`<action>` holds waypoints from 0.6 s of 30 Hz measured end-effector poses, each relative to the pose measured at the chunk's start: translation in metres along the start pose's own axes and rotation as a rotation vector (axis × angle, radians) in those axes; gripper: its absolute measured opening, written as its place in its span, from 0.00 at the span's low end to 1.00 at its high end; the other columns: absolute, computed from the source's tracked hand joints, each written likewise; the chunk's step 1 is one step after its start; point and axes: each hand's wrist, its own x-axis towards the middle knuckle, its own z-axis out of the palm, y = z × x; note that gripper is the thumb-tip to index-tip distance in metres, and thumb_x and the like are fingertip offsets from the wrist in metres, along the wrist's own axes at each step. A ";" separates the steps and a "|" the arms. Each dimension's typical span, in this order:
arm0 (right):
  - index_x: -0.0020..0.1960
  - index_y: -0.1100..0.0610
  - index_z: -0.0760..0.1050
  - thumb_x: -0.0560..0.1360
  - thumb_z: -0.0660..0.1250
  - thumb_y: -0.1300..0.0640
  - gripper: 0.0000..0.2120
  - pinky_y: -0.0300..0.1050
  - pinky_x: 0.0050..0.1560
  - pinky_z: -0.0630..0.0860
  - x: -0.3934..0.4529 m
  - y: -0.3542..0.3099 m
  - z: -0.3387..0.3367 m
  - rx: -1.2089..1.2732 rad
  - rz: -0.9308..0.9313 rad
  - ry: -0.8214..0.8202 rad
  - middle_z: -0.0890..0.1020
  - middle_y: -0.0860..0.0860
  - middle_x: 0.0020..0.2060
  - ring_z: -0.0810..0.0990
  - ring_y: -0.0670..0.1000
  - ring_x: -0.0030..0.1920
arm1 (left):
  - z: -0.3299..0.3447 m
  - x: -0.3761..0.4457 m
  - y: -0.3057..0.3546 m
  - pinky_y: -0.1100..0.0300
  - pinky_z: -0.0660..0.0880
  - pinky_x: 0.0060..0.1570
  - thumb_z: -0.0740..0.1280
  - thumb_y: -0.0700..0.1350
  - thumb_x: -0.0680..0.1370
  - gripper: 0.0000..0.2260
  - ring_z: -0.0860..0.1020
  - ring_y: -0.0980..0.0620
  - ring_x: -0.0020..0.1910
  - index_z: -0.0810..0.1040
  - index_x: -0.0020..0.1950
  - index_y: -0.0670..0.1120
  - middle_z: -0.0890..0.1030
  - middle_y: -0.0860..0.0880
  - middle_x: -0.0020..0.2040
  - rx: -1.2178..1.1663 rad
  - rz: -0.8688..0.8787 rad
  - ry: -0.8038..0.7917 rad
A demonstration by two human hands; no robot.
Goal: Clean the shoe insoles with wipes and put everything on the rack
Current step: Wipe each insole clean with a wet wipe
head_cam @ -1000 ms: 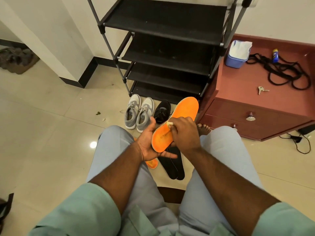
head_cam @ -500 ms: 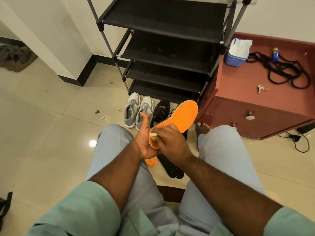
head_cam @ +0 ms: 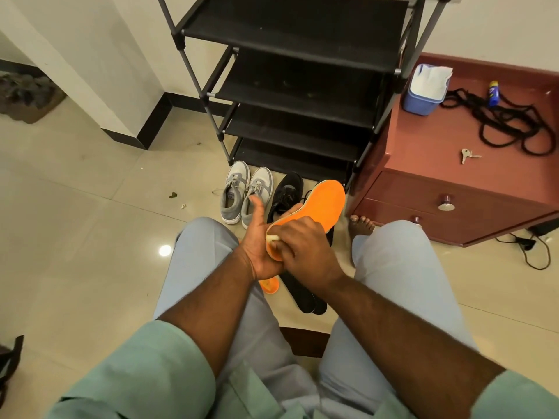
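Head view: left hand (head_cam: pixel 257 252) cradles heel of orange insole (head_cam: pixel 320 207), thumb up, bracing it mid-air above floor for scrubbing. Right hand (head_cam: pixel 302 246) pinches wadded wipe (head_cam: pixel 273 237) against heel end. Rack (head_cam: pixel 296 86) shelves bare; shoes (head_cam: pixel 248 192) wait below.

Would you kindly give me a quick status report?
Left hand holds orange insole. Right hand pinches wipe at its heel. Rack shelves bare; nothing blocking.
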 end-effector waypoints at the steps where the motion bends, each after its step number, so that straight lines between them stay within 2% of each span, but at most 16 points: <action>1: 0.52 0.55 0.80 0.73 0.63 0.58 0.11 0.49 0.46 0.70 0.003 0.004 -0.001 -0.049 0.051 0.034 0.83 0.51 0.46 0.77 0.55 0.48 | 0.000 0.000 0.000 0.39 0.69 0.67 0.50 0.83 0.64 0.48 0.76 0.39 0.67 0.74 0.71 0.54 0.77 0.42 0.68 0.018 0.008 -0.011; 3: 0.56 0.52 0.79 0.76 0.63 0.58 0.11 0.47 0.49 0.65 0.008 0.012 -0.006 -0.107 0.220 0.071 0.82 0.49 0.51 0.76 0.54 0.53 | 0.002 0.000 -0.002 0.35 0.70 0.64 0.48 0.83 0.64 0.47 0.75 0.37 0.67 0.74 0.72 0.56 0.76 0.42 0.69 0.045 0.011 -0.038; 5: 0.58 0.52 0.78 0.77 0.62 0.57 0.12 0.48 0.52 0.66 0.011 0.014 -0.004 -0.080 0.274 0.067 0.81 0.49 0.54 0.74 0.54 0.55 | 0.002 0.000 -0.003 0.34 0.69 0.64 0.48 0.83 0.64 0.47 0.73 0.37 0.68 0.74 0.71 0.57 0.75 0.41 0.70 0.042 0.008 -0.042; 8: 0.51 0.56 0.81 0.73 0.64 0.59 0.10 0.52 0.46 0.72 0.003 0.000 0.002 -0.016 0.095 0.016 0.83 0.52 0.46 0.77 0.56 0.48 | -0.002 0.002 -0.002 0.38 0.67 0.69 0.49 0.83 0.65 0.48 0.72 0.38 0.70 0.73 0.73 0.54 0.75 0.42 0.71 0.020 0.048 -0.032; 10: 0.48 0.55 0.80 0.71 0.66 0.59 0.08 0.52 0.42 0.73 -0.003 -0.003 0.002 -0.100 0.001 -0.021 0.82 0.52 0.43 0.77 0.55 0.44 | -0.002 0.001 -0.001 0.38 0.65 0.70 0.51 0.82 0.65 0.47 0.73 0.38 0.69 0.73 0.73 0.53 0.75 0.41 0.70 0.010 0.063 -0.030; 12: 0.49 0.53 0.80 0.69 0.71 0.57 0.09 0.50 0.41 0.72 -0.001 0.004 -0.002 -0.237 0.008 -0.037 0.81 0.50 0.43 0.76 0.54 0.44 | -0.002 0.000 -0.002 0.36 0.67 0.69 0.49 0.82 0.65 0.47 0.73 0.38 0.69 0.73 0.73 0.54 0.75 0.42 0.70 0.030 0.065 -0.039; 14: 0.50 0.52 0.80 0.67 0.74 0.54 0.12 0.49 0.42 0.72 0.003 0.012 -0.004 -0.338 0.093 -0.047 0.82 0.50 0.44 0.77 0.54 0.44 | 0.000 -0.001 -0.003 0.35 0.68 0.67 0.48 0.82 0.65 0.47 0.73 0.37 0.69 0.73 0.72 0.54 0.75 0.42 0.70 0.041 0.063 -0.037; 16: 0.51 0.53 0.80 0.69 0.72 0.55 0.11 0.50 0.43 0.72 0.005 0.011 -0.002 -0.320 0.138 -0.045 0.82 0.51 0.45 0.77 0.55 0.45 | -0.001 -0.002 -0.003 0.35 0.67 0.67 0.48 0.83 0.65 0.48 0.73 0.37 0.69 0.73 0.72 0.54 0.75 0.42 0.70 0.036 0.063 -0.024; 18: 0.49 0.55 0.80 0.71 0.69 0.59 0.08 0.49 0.41 0.71 0.001 0.004 0.004 -0.231 0.052 -0.030 0.81 0.51 0.43 0.76 0.54 0.43 | -0.003 -0.002 -0.002 0.37 0.67 0.68 0.48 0.83 0.65 0.48 0.73 0.38 0.68 0.73 0.73 0.53 0.76 0.42 0.70 0.001 0.074 -0.003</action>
